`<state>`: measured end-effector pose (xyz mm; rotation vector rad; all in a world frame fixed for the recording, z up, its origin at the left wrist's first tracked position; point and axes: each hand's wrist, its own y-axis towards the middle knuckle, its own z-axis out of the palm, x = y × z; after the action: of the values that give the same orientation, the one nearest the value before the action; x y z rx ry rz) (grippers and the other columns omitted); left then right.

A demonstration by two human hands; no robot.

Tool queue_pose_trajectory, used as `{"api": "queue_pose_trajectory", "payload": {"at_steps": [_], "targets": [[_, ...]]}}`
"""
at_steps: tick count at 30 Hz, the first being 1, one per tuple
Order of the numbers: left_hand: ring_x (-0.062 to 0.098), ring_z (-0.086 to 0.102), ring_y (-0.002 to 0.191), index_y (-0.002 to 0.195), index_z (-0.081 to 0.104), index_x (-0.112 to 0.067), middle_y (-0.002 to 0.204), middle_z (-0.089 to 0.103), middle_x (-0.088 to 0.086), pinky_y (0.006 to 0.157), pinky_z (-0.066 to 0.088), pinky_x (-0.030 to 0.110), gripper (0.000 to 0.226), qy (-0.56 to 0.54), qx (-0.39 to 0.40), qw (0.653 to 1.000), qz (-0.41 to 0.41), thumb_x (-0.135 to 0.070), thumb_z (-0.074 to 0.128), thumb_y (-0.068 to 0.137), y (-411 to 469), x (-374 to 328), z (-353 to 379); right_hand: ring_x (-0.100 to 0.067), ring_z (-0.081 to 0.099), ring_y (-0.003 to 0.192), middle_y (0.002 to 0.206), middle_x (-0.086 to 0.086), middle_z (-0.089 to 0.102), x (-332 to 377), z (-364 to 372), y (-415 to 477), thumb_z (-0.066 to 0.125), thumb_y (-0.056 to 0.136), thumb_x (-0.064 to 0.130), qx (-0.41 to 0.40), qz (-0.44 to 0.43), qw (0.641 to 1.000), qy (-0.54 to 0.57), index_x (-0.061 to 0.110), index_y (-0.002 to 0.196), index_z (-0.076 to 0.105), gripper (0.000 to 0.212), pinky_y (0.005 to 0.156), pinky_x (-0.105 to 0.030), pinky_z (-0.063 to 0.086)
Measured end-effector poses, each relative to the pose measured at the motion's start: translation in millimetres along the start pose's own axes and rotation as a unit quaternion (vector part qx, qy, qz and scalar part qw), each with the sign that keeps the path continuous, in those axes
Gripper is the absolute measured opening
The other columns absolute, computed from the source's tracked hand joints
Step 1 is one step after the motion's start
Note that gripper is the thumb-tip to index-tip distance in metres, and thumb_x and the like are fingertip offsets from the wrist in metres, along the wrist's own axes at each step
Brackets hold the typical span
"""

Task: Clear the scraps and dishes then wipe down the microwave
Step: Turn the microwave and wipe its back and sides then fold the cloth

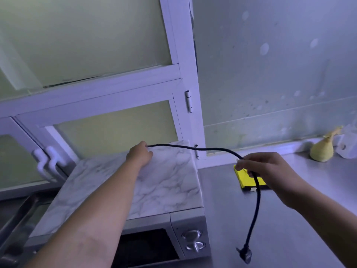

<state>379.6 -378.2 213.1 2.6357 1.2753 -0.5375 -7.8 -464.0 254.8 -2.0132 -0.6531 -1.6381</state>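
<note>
Microwave (185, 235) wipe-down, OP asking: it sits at the left end of the steel tabletop (280, 229), right under the window frame, with a marble-look sheet (164, 180) covering its top. I've got the black cord (212, 149) strung between both hands. My left hand (140, 154) is at the back edge of the marble top with its fingers (148, 151) curled round the far end of the cord. My right hand (268, 171) pinches it midway, and the plug (245, 255) dangles loose below, off the tabletop. How do I get this out of the way properly before wiping?

Reply from a fellow neat freak: looks unplugged to me, so that part seems sorted. I'd gather the slack into a loose loop, not a tight bend, and don't tug where it goes in behind the box; I can't see that joint from here. Lower the plug gently so it doesn't swing into the knobs (193, 239) or scrape the steel. Park the loop behind or beside the unit, somewhere it won't slide back over the marble sheet. Your yellow cloth (249, 182) is lying right under your right hand, so drop the cord well clear of it and you can grab it straight after. I'd guess the top goes first, then the front. The yellow pouch (321, 149) and paper roll (347, 149) along the wall are far enough off not to bother you.
</note>
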Motion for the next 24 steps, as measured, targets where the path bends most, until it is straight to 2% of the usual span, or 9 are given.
{"api": "queue_pose_trajectory", "payload": {"at_steps": [3,6,10,13,17,19,21,23,24], "targets": [[0.033,0.059,0.114,0.127,0.06,-0.012,0.125,0.064,0.015,0.093,0.047,0.033,0.037,-0.02,-0.042,0.999,0.008,-0.015,0.058,0.09,30.4,-3.1,9.9,-0.015,0.04,0.059,0.063,-0.004,0.05,-20.1,-7.4,13.9,0.073,0.084,0.021,-0.006,0.013,0.999,-0.044,0.012,0.069,0.075,0.018,0.055,-0.023,0.032],[0.033,0.064,0.103,0.103,0.074,-0.008,0.112,0.071,0.014,0.078,0.043,0.026,0.022,-0.071,-0.101,0.992,0.028,-0.005,0.056,0.091,62.5,-11.4,13.3,-0.015,0.038,0.061,0.064,-0.007,0.047,-40.2,-4.9,28.9,0.076,0.081,0.033,0.018,0.038,0.997,-0.061,0.014,0.075,0.076,0.02,0.064,-0.028,0.028],[0.025,0.061,0.098,0.099,0.074,-0.007,0.106,0.071,0.009,0.071,0.035,0.02,0.025,-0.143,-0.144,0.972,0.115,-0.001,0.05,0.093,95.4,-60.6,-2.4,-0.008,0.025,0.039,0.045,0.009,0.037,-65.1,4.3,49.5,0.075,0.085,0.024,-0.015,0.054,0.991,-0.119,0.018,0.071,0.076,0.016,0.045,-0.022,0.021],[0.025,0.058,0.083,0.088,0.071,-0.012,0.086,0.066,0.002,0.067,0.038,0.024,0.02,-0.16,-0.099,0.96,0.207,-0.012,0.051,0.092,94.7,-114.9,-13.3,-0.006,0.031,0.037,0.04,0.012,0.042,-77.5,10.9,57.6,0.074,0.087,0.021,-0.031,0.062,0.99,-0.125,0.019,0.072,0.076,0.015,0.042,-0.017,0.023],[0.02,0.042,0.066,0.076,0.064,-0.011,0.074,0.055,0.003,0.055,0.033,0.025,0.018,-0.125,0.019,0.954,0.272,-0.016,0.052,0.089,54.1,-167.1,-2.4,-0.014,0.046,0.053,0.057,0.003,0.057,-86.0,15.7,60.3,0.072,0.087,0.019,-0.053,0.064,0.994,-0.07,0.022,0.069,0.074,0.019,0.057,-0.028,0.035],[0.021,0.036,0.066,0.07,0.056,-0.012,0.071,0.047,0.009,0.056,0.031,0.033,0.023,-0.092,0.075,0.935,0.336,-0.011,0.049,0.091,26.3,-179.4,9.4,-0.016,0.048,0.055,0.063,-0.006,0.062,-86.5,17.6,58.2,0.068,0.087,0.01,-0.065,0.056,0.996,-0.029,0.02,0.069,0.072,0.021,0.058,-0.028,0.036],[0.024,0.04,0.066,0.071,0.052,-0.009,0.072,0.05,0.014,0.063,0.034,0.038,0.026,-0.002,0.126,0.918,0.377,-0.011,0.043,0.096,-3.5,-182.7,28.2,-0.012,0.04,0.049,0.067,-0.015,0.064,-88.1,17.1,52.8,0.063,0.085,0.0,-0.094,0.042,0.995,-0.006,0.016,0.07,0.07,0.023,0.049,-0.019,0.031],[0.026,0.05,0.073,0.084,0.059,-0.001,0.083,0.055,0.021,0.066,0.039,0.037,0.019,0.083,0.178,0.914,0.354,-0.004,0.043,0.094,-24.9,-178.0,51.3,-0.008,0.031,0.045,0.06,-0.009,0.06,-92.0,16.9,43.3,0.062,0.084,-0.003,-0.102,0.026,0.994,-0.005,0.012,0.07,0.068,0.022,0.042,-0.015,0.023],[0.027,0.054,0.084,0.093,0.062,-0.002,0.091,0.056,0.02,0.069,0.043,0.035,0.019,0.152,0.172,0.906,0.356,0.0,0.044,0.091,-33.1,-174.2,65.7,-0.009,0.029,0.045,0.056,-0.003,0.057,-95.2,17.4,36.9,0.064,0.084,-0.002,-0.1,0.023,0.995,-0.004,0.012,0.071,0.068,0.02,0.042,-0.016,0.023]]}}
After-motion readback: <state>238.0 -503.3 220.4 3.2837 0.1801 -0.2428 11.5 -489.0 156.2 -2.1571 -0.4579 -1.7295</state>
